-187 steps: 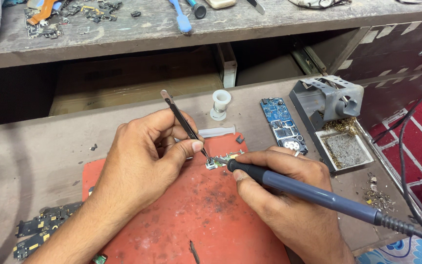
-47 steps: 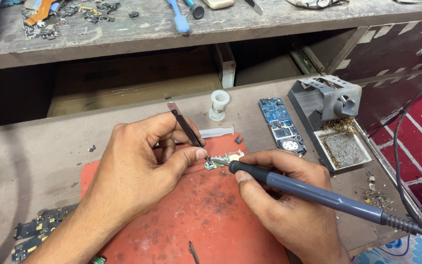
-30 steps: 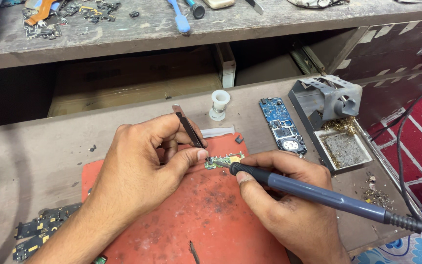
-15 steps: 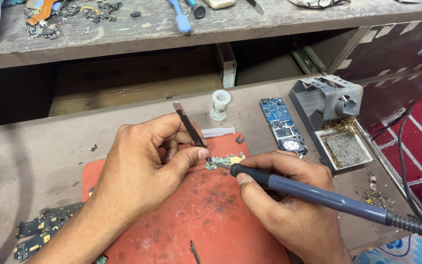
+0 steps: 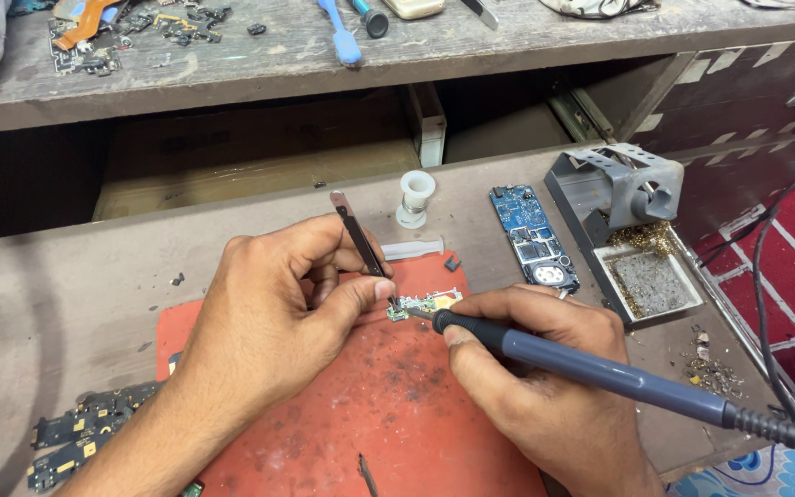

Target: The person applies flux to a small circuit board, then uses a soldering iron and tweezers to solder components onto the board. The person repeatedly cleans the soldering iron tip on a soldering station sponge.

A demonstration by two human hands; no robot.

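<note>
A: Right hand (image 5: pixel 545 387) wrapped pen-fashion around the blue-grey soldering iron (image 5: pixel 600 368), fingers pressed together near the tip, probably for fine control over the small circuit board (image 5: pixel 425 302).

B: Left hand (image 5: pixel 278 317) pinching the tweezers (image 5: pixel 361 241) between thumb and forefinger, points down at the board's left end, seemingly to pin it in place. Board lying on the red mat (image 5: pixel 388 414), just between both hands.

A: Mat there presumably to spare the surface (image 5: pixel 66 276) from heat. Farther off, a white spool (image 5: pixel 416 195), a blue phone board (image 5: pixel 531 235), and the iron stand (image 5: pixel 623 198) with its sponge tray, within easy reach on the right.

B: Against six seconds back: tweezers tilted more upright, top end shifted right. Iron tip barely shifted, board in the same spot.
</note>
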